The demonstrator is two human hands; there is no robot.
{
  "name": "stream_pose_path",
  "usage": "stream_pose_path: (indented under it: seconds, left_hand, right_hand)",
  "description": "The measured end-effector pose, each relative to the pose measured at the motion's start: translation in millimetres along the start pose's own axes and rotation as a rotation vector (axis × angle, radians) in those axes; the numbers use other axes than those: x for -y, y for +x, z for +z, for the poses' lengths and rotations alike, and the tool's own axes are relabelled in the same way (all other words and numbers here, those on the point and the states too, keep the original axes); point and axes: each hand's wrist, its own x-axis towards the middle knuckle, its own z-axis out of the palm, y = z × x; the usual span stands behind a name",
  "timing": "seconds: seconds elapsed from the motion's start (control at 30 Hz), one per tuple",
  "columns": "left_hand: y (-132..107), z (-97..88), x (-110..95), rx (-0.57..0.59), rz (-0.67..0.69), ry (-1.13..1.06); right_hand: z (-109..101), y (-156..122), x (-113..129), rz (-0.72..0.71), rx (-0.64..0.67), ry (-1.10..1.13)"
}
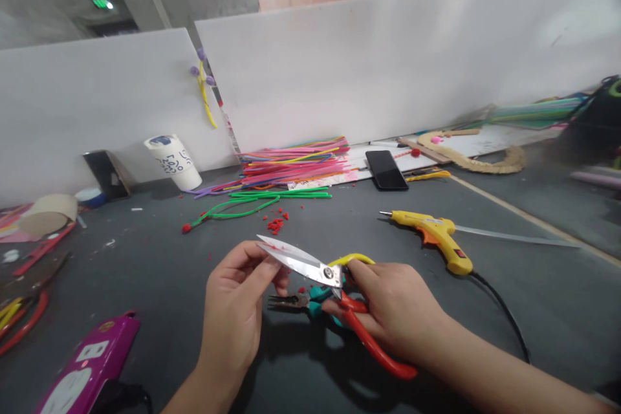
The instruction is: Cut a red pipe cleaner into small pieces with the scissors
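My right hand (400, 301) grips a pair of scissors (308, 265) with one yellow and one red handle. The blades point left, their tips beside the fingers of my left hand (235, 304). That hand is closed in a pinch; a trace of red shows at the blades, but what the fingers hold is mostly hidden. Under the scissors lie teal-handled pliers (291, 301), partly covered by my right hand. Small red fuzzy bits (275, 226) are scattered on the dark table (160, 291) just beyond. Behind them rest green pipe cleaners (276, 195), a red tip at one end.
A yellow glue gun (434, 229) with a cord lies right. Farther back are a phone (387, 170), a pile of coloured pipe cleaners (295, 165) and a white marked roll (173, 162). A purple device (90, 362) sits front left. White panels (388, 71) stand behind.
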Motion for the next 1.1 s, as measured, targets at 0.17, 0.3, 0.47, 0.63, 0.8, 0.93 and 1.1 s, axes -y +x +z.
stream_pose_path:
  seconds: [0.17, 0.3, 0.47, 0.63, 0.8, 0.93, 1.1]
  left_hand:
    - [3, -0.6, 0, -0.01, 0.021, 0.003]
    - [5, -1.4, 0, 0.006, -0.022, 0.013]
    - [4, 0.7, 5, 0.18, -0.206, 0.085]
    - [1, 8.0, 12, 0.291, -0.382, 0.109]
    - [0, 11.2, 13, 0.33, -0.463, 0.163]
    - [-2, 11.8, 11, 0.371, -0.502, 0.216]
    - [-2, 11.5, 9, 0.323, -0.413, 0.221]
  right_hand:
    - [-1, -1, -1, 0.012, -0.017, 0.01]
    - [-2, 1, 0, 0.102, -0.007, 0.134]
    - [-11, 8, 5, 0.278, 0.078, 0.649]
    - [-19, 16, 8, 0.402, 0.168, 1.131]
    - [-22, 18, 8, 0.41, 0.244, 1.29]
    - [-21, 17, 9, 0.342, 0.247, 1.321]
    - [-17, 18, 8, 0.328, 0.212, 1.207]
